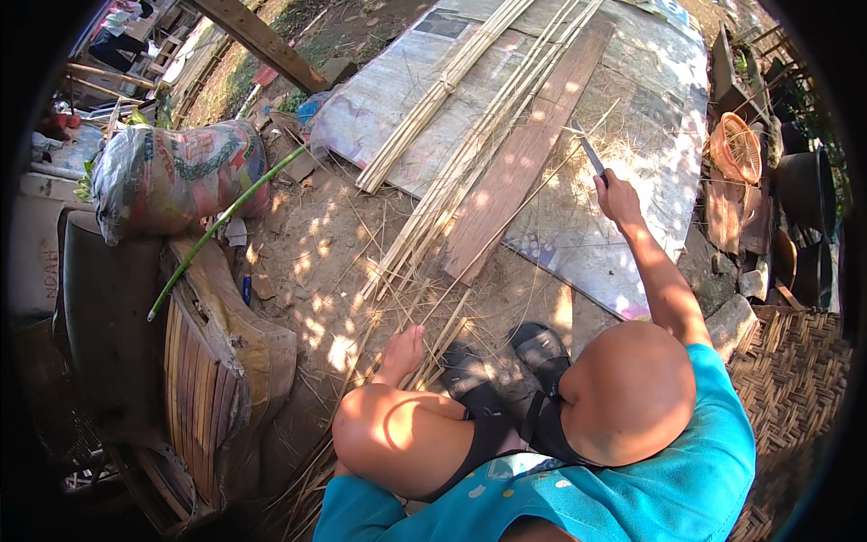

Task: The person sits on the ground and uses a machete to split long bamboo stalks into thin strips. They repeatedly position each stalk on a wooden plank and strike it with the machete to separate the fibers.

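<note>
My right hand [618, 196] is closed around the handle of a knife [591, 154], its blade pointing up and away over the wooden plank [533, 158]. A thin bamboo strip [517, 212] slants across the plank, passing by the blade and running down toward my left hand [401, 352]. Beside my left knee, that hand is closed at the strip's lower end; its grip is partly hidden. Long, loose bamboo strips [452, 199] lie to the left of the plank, and a tied bundle of strips [442, 88] rests farther left.
Fine shavings [623, 149] litter the flat sheet [578, 257]. A stuffed sack [181, 176] and a green stalk [226, 217] are at left, near a worn wooden piece [262, 348]. An orange basket [736, 149] and dark pots [806, 190] stand right; a woven mat [795, 388] lies nearer.
</note>
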Demonstrator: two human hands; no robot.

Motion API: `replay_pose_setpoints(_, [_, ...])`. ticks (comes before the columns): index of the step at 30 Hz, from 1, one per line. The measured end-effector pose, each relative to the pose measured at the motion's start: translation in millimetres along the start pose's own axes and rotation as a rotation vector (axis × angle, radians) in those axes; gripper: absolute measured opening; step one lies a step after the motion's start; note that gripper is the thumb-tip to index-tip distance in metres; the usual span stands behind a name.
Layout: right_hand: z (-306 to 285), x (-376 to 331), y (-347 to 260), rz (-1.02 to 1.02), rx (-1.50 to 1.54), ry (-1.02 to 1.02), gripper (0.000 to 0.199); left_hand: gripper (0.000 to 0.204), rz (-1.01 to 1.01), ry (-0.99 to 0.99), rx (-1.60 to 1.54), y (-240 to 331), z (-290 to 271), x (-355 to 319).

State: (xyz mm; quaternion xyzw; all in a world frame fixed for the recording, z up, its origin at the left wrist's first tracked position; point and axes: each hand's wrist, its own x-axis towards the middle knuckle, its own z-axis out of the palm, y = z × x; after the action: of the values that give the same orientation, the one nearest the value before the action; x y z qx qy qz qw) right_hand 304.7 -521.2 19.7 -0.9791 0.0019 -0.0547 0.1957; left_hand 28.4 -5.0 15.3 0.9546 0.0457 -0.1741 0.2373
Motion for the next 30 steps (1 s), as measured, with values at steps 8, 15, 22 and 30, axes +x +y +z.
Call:
replay_pose_setpoints(8, [35,-174,-171,-0.487,0.192,-0.608,0.042,0.05,-0.079,-0.06,-0.282,1,9,5])
replay_pose_setpoints(15, [24,-143,-138,-0.564,0.13,-0.57,0.042,0.053,-0.043,-0.073,-0.278,15,9,3])
replay_pose_setpoints(22, [-5,18,-9,0.069,0.006,0.059,0.034,0.055,-0.426,-0.19,-0.386,-95,17,-102])
replay_pose_setpoints(30, [32,-190,-169,-0.558,0.205,-0.563,0.044,0.045,-0.062,0.112,-0.072,38,15,-4])
